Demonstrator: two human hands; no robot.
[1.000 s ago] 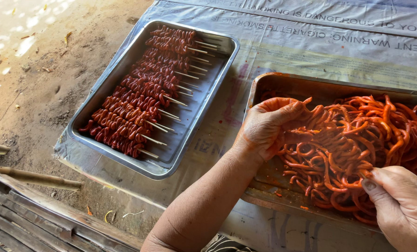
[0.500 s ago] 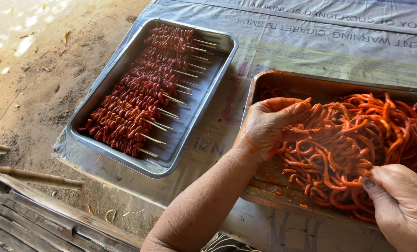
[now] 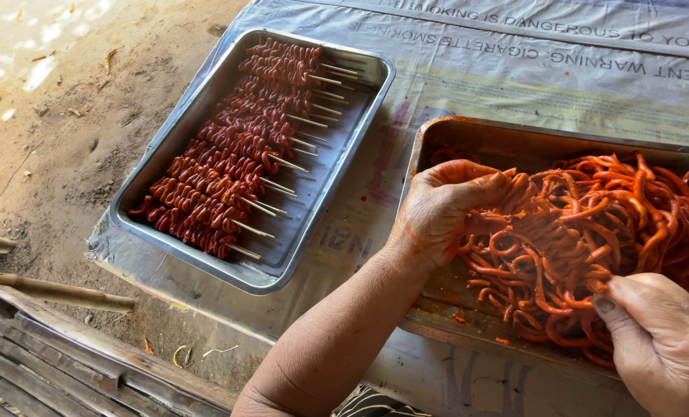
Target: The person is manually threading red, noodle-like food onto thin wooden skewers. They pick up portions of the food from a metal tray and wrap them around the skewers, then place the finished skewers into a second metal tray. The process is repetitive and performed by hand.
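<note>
Little has shifted: left hand (image 3: 445,212) still curls into the orange marinated strips (image 3: 591,232) in the right tray (image 3: 468,131), right hand (image 3: 657,340) pinching one near strand; finished skewers (image 3: 232,150) lie left.

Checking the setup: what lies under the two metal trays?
A printed plastic sheet lies under the skewer tray and the strip tray, over bare dirt. What is directly beneath them is covered.

**What I can't see**

My right hand (image 3: 663,344) runs off the bottom-right corner. My left hand's (image 3: 446,208) fingertips are buried in the orange strips (image 3: 591,224). The strip tray (image 3: 468,135) is cut off at the right edge.
</note>
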